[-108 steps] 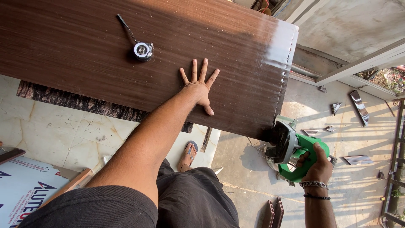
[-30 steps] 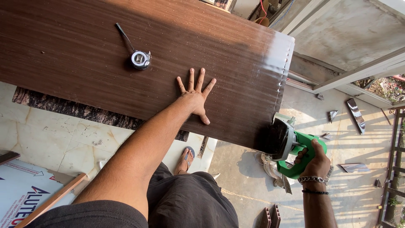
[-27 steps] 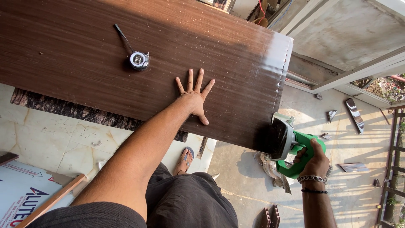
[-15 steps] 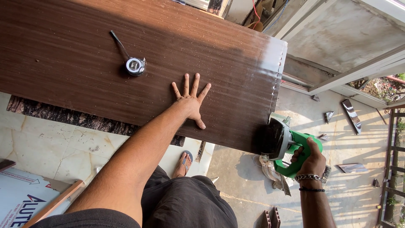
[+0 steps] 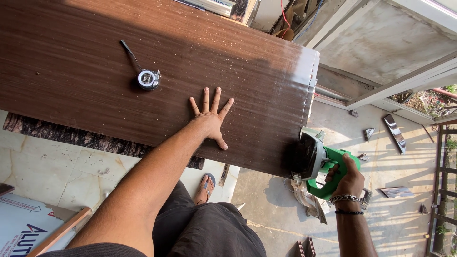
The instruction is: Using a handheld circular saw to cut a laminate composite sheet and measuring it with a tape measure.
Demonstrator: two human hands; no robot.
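Observation:
A long dark brown laminated wooden board (image 5: 95,71) lies across the view. My left hand (image 5: 211,117) presses flat on it with fingers spread, near its front edge. My right hand (image 5: 346,177) grips the handle of a green circular saw (image 5: 318,163), whose black guard meets the board's right front corner. A small tape measure (image 5: 148,79) with a short length of tape pulled out rests on the board, left of my left hand.
Offcut strips (image 5: 394,133) lie scattered on the concrete floor at right. A metal railing (image 5: 445,190) runs along the far right. A sandalled foot (image 5: 205,187) shows under the board. A printed sheet (image 5: 24,228) and wooden strip (image 5: 62,232) lie at bottom left.
The saw and my right hand have stayed at the board's right front corner. My left hand stays flat on the board. The view shifted slightly.

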